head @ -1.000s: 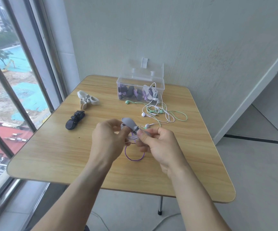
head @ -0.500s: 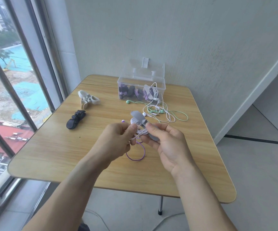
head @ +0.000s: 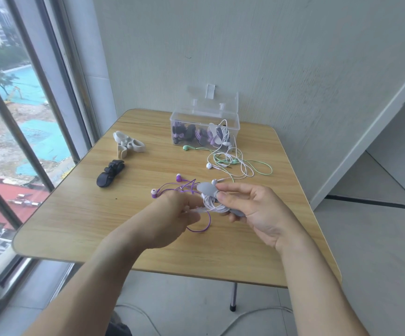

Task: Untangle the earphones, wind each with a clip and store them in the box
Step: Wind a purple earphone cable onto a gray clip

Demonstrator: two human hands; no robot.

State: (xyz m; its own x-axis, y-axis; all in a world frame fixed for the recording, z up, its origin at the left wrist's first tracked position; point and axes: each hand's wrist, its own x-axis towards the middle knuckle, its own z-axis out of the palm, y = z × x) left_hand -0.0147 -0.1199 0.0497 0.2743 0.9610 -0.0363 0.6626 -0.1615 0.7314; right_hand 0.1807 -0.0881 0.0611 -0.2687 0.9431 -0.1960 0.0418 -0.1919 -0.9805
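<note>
My right hand (head: pixel 254 209) grips a grey clip (head: pixel 207 188) with a white earphone cable (head: pixel 211 204) coiled round it. My left hand (head: pixel 174 214) pinches the loose end of that white cable just left of the coil. A purple earphone (head: pixel 179 187) lies on the table under my hands, its two buds to the upper left and a loop showing below my fingers. A tangle of white and green earphones (head: pixel 235 163) lies in front of the clear box (head: pixel 205 128). The box stands open at the back with several wound earphones inside.
Pale clips (head: pixel 127 144) and black clips (head: pixel 110 173) lie on the left part of the wooden table (head: pixel 75 214). A window runs along the left side, a wall stands behind the box, and the floor drops away to the right.
Both hands moved slightly right and farther from me with the clip. The purple earphone's buds have come into view to the left of my hands.
</note>
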